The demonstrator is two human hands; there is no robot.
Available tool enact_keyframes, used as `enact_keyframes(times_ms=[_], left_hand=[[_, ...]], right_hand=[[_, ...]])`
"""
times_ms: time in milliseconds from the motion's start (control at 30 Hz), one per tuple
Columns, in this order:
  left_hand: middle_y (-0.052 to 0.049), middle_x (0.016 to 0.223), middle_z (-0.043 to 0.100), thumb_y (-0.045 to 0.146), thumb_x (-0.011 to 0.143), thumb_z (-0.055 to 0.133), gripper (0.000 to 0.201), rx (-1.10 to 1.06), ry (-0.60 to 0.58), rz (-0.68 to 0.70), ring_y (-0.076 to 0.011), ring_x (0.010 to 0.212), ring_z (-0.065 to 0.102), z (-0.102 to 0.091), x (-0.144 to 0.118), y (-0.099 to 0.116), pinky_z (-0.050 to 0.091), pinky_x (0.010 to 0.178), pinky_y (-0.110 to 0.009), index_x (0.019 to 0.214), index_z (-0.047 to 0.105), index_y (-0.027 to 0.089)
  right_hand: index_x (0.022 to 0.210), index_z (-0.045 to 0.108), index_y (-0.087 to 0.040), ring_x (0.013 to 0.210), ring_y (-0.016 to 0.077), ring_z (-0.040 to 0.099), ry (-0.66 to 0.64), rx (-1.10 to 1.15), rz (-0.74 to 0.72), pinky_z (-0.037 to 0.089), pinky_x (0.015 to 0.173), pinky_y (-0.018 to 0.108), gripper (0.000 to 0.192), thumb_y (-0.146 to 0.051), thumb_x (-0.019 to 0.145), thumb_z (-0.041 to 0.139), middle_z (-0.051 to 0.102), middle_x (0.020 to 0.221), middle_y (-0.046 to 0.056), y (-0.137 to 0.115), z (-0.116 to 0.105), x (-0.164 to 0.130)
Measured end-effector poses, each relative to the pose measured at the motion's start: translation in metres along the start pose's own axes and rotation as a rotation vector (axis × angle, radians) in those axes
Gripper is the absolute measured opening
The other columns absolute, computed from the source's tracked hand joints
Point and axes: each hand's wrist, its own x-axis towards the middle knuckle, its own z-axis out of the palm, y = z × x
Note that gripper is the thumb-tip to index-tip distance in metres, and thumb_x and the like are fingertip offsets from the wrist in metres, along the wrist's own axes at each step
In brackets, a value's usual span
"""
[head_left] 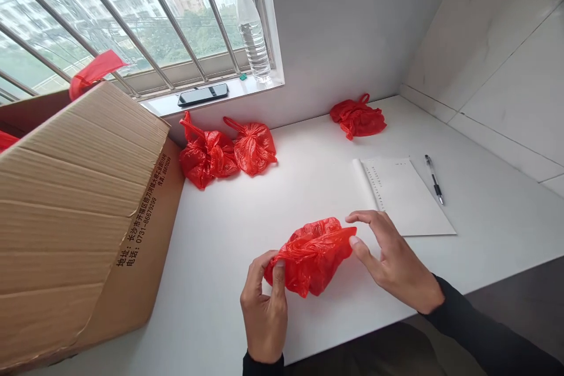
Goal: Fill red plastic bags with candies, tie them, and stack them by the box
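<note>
Head view: the left hand [263, 305] is nearly closed, its thumb and fingertips pinching the lower left end of a crumpled red plastic bag [314, 255] that lies on the white table [211, 282] close to the near edge. The right hand [394, 261] is about half open, fingers spread and gently curled; its thumb and forefinger touch the bag's upper right end, and the rest of the hand rests on the table. Whether that pair of fingertips truly grips the plastic or only presses against it, I cannot tell.

Counted: 4 red bags lie on the table in all. 1 sits between the hands, 2 knotted ones [227, 153] lie touching each other against the wall below the window, and 1 more [358, 117] lies apart near the far right corner. A scrap of red plastic [94, 72] shows above the 1 open cardboard box [79, 211] at the left. There is 1 notepad [405, 194] just beyond the right hand, with 1 pen [434, 179] beside it. On the sill stand 1 water bottle [251, 29] and 1 dark phone [203, 94], lying flat.
</note>
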Motion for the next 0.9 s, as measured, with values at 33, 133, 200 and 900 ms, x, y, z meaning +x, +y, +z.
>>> enact_keyframes(times_ms=[33,133,200,900], left_hand=[[-0.005,0.109,0.073,0.042,0.097,0.06,0.023,-0.013,-0.02,0.012,-0.019,0.089,0.066,0.001,0.0,0.003,0.054,0.076,-0.03,0.108,0.073,0.027],[-0.006,0.117,0.072,0.045,0.096,0.059,0.026,-0.043,-0.054,0.037,-0.0214,0.099,0.067,0.004,-0.001,0.009,0.054,0.08,-0.031,0.107,0.075,0.027],[-0.006,0.117,0.073,0.047,0.096,0.059,0.028,-0.043,-0.038,0.016,-0.0226,0.1,0.068,0.002,0.0,0.007,0.054,0.08,-0.032,0.105,0.076,0.026],[-0.004,0.114,0.065,0.036,0.095,0.063,0.016,0.047,0.134,0.104,-0.0217,0.107,0.063,-0.014,0.004,0.018,0.053,0.086,-0.031,0.1,0.076,0.03]], right_hand=[[0.131,0.047,-0.029,0.118,0.0245,0.051,-0.021,-0.003,-0.05,0.049,0.097,0.043,0.033,-0.027,0.1,0.052,0.06,0.126,0.005,-0.004,0.003,-0.001],[0.132,0.049,-0.03,0.112,0.0251,0.053,-0.107,-0.028,-0.161,0.044,0.1,0.048,0.036,-0.031,0.098,0.06,0.063,0.121,0.003,-0.015,0.01,0.0],[0.114,0.058,-0.028,0.1,0.0231,0.056,-0.131,-0.008,-0.15,0.046,0.094,0.045,0.014,-0.031,0.101,0.057,0.066,0.105,0.001,-0.018,0.009,0.001],[0.104,0.061,-0.03,0.092,0.0204,0.062,-0.072,0.122,0.184,0.053,0.064,0.03,0.022,-0.046,0.103,0.046,0.065,0.101,0.002,-0.008,-0.026,-0.007]])
